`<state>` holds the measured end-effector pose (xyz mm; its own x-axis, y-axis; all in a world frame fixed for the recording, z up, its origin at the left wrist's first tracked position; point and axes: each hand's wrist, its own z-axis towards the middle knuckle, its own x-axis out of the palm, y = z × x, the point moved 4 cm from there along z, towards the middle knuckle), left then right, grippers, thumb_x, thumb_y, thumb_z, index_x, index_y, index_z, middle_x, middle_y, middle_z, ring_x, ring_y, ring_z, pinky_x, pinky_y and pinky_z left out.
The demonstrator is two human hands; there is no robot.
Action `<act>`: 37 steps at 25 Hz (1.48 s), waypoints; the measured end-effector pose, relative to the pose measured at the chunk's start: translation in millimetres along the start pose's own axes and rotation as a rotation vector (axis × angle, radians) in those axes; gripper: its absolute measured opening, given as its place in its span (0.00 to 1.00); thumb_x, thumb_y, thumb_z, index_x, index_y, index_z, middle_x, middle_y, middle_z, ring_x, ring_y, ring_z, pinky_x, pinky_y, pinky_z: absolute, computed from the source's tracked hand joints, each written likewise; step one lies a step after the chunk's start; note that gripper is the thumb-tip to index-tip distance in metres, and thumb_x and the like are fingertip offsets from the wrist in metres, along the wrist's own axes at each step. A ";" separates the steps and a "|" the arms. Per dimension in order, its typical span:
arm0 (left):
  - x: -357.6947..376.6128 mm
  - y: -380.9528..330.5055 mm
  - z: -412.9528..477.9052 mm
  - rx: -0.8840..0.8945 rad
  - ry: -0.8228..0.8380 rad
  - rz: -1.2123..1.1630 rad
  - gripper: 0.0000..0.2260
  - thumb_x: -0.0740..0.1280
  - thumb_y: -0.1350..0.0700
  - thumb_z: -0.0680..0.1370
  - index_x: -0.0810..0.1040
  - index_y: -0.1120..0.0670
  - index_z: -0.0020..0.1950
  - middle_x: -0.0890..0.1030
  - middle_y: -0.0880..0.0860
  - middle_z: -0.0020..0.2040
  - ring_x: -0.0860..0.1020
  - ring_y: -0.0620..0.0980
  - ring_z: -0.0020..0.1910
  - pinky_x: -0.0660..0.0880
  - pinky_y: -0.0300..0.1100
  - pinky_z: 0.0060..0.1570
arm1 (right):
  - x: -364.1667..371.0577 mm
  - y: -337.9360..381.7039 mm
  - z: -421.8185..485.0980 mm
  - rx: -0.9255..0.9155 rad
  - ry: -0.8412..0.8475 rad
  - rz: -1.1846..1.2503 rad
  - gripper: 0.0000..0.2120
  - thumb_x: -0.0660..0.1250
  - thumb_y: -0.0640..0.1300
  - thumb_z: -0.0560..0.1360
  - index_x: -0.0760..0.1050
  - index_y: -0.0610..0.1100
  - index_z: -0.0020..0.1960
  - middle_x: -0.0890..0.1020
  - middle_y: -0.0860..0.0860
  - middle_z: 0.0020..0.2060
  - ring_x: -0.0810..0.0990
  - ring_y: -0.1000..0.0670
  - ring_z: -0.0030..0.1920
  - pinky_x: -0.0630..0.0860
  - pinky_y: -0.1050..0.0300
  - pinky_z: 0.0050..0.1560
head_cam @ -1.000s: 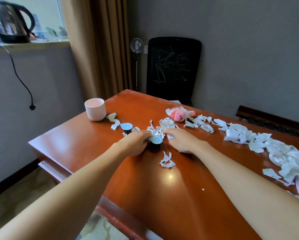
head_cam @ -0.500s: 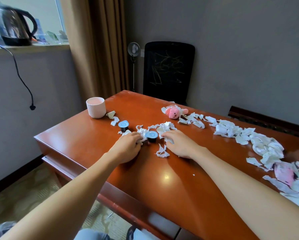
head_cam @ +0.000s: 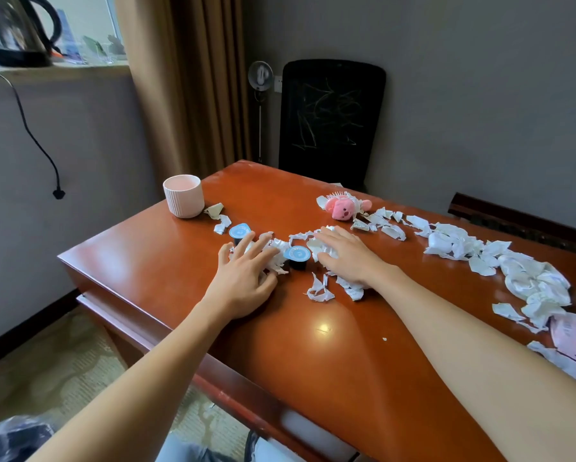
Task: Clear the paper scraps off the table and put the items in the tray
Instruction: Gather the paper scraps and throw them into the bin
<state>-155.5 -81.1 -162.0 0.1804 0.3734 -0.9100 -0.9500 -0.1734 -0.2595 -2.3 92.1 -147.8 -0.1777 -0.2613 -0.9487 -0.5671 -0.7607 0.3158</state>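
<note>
hands flat on red-brown table (head_cam: pixel 166 261), palms down. left hand (head_cam: pixel 243 278) fingers spread wide over white paper scraps (head_cam: pixel 275 258), gripping nothing. right hand (head_cam: pixel 346 258) fingers extended, pressing on more scraps, nothing pinched. black cup with blue lid (head_cam: pixel 297 257) upright between the hands. second blue-lidded cup (head_cam: pixel 239 233) just beyond left fingertips. pink plush toy (head_cam: pixel 341 208) farther back. scrap trail runs right. tray not in view.

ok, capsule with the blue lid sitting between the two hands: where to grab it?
Pinch the black body of the capsule just under the blue lid, coming from above. It stands upright, and the scraps crowd its left side while its near side is bare.
</note>
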 end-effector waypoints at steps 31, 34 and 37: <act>9.4 5.8 6.8 -0.053 0.241 -0.014 0.25 0.44 0.42 0.84 0.49 0.46 0.80 0.49 0.44 0.81 0.45 0.42 0.79 0.42 0.53 0.77 | 20.5 6.3 -48.3 0.033 -0.304 -0.015 0.16 0.60 0.57 0.78 0.73 0.56 0.65 0.72 0.58 0.61 0.66 0.52 0.64 0.59 0.54 0.66; 10.4 7.8 14.0 -0.057 0.260 -0.006 0.25 0.44 0.41 0.83 0.50 0.45 0.80 0.49 0.44 0.81 0.45 0.43 0.79 0.41 0.53 0.76 | 20.3 3.3 -41.3 0.037 -0.323 -0.024 0.13 0.60 0.56 0.78 0.74 0.56 0.61 0.72 0.57 0.58 0.67 0.52 0.61 0.61 0.52 0.64; 12.6 8.7 20.9 -0.061 0.277 0.025 0.25 0.45 0.42 0.83 0.51 0.45 0.80 0.49 0.45 0.81 0.45 0.44 0.79 0.40 0.54 0.75 | 20.3 0.5 -35.8 0.047 -0.336 -0.035 0.11 0.60 0.56 0.78 0.73 0.56 0.58 0.72 0.57 0.57 0.67 0.52 0.60 0.62 0.52 0.63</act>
<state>-166.8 -58.8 -168.9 0.2277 0.1060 -0.9679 -0.9395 -0.2373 -0.2470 22.6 65.1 -166.4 -0.4083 -0.0191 -0.9127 -0.6127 -0.7353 0.2895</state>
